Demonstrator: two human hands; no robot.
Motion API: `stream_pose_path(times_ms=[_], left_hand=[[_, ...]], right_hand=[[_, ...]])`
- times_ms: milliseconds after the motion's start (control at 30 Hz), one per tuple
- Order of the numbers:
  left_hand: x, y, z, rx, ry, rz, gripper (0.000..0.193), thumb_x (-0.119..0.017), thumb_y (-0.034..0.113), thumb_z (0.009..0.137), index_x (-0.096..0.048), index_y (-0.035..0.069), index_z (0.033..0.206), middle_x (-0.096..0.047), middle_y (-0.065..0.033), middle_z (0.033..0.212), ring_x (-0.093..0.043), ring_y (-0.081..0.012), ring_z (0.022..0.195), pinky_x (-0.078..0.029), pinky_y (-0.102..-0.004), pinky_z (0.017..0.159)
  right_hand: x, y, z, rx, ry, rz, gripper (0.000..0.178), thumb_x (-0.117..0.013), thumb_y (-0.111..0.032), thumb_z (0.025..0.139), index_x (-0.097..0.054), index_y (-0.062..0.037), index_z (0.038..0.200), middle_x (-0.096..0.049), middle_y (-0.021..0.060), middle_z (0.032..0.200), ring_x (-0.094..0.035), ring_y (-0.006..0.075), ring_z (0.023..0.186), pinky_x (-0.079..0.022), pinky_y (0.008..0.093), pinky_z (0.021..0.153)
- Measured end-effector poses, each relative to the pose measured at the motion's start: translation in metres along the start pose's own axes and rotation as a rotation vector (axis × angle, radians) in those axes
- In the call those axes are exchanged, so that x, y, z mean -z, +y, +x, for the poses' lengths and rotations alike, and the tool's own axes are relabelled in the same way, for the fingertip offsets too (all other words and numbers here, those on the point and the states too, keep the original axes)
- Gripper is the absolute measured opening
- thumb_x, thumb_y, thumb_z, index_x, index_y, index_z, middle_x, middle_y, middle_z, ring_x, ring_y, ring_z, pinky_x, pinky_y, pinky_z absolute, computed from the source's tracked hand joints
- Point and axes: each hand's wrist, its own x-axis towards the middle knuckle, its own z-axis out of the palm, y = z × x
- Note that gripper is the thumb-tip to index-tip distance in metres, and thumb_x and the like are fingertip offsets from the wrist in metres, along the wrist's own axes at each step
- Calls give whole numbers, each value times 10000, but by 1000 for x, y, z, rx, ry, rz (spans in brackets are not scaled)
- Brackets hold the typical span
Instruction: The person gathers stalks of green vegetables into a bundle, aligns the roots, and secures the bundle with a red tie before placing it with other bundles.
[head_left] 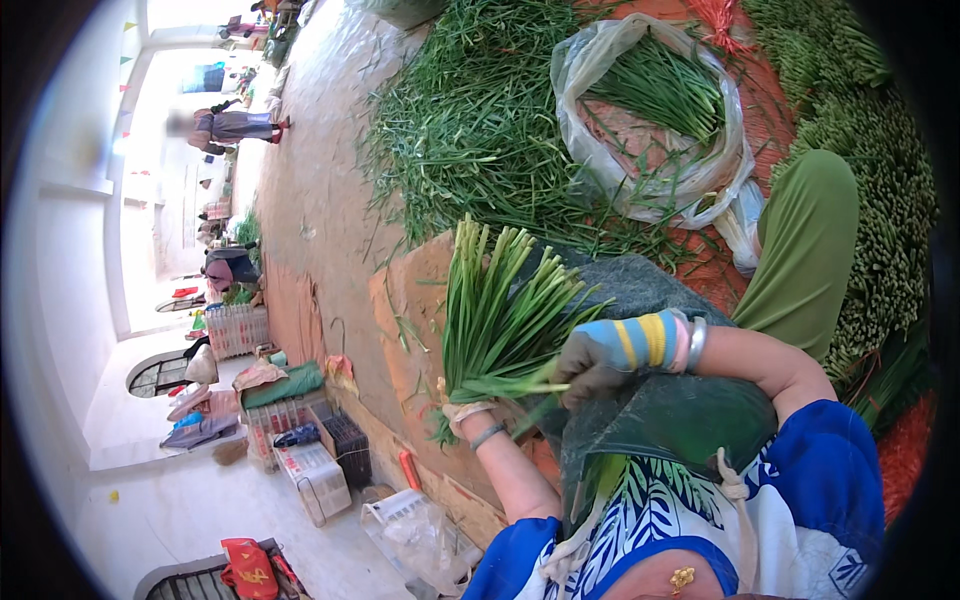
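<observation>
Your left hand (pixel 462 408) grips the base of a chive bunch (pixel 500 310); your gloved right hand (pixel 590 365), just beside it, pinches its stalks.

A bunch of stalks (pixel 495 310) stands between both hands; beyond it a loose heap (pixel 470 120), with a bag (pixel 650 120) seemingly to its right.

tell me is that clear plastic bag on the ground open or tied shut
Open: the clear plastic bag's mouth gapes wide, its rim rolled back, and a loose pile of long green stalks shows inside.
</observation>
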Motion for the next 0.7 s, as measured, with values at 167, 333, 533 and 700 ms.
stream_pose_path(times_ms=[167,333,533,700], left_hand=[[-1,-9,-6,15,-79,61,563,-330,443,879,-443,80,1294,-426,-127,1340,-395,-342,1215,-296,-495,1028],[23,-3,29,65,-470,4,508,-393,441,863,-531,71,1181,-524,-146,1222,-492,-359,1096,-381,-519,940],[22,0,32,-5,-266,-70,297,-500,400,850,-630,134,875,-638,-133,975,-579,-357,900,-460,-529,814],[11,2,20,-24,-251,-60,278,-476,383,856,-627,151,833,-639,-140,965,-582,-367,891,-456,-543,814]], right_hand=[[47,-22,-14,234,388,553,252,-611,-88,787,-573,15,1014,-600,62,775,-563,97,740,-477,207,634],[121,38,24,30,829,141,737,-686,-50,697,-289,73,1305,-608,116,933,-591,163,832,-490,264,723],[137,59,55,-196,646,124,670,-703,-142,643,-451,49,1234,-618,135,984,-590,173,828,-473,292,728],[152,88,68,-377,615,-77,540,-652,-64,705,-494,28,1214,-605,41,829,-549,114,750,-482,276,663]])
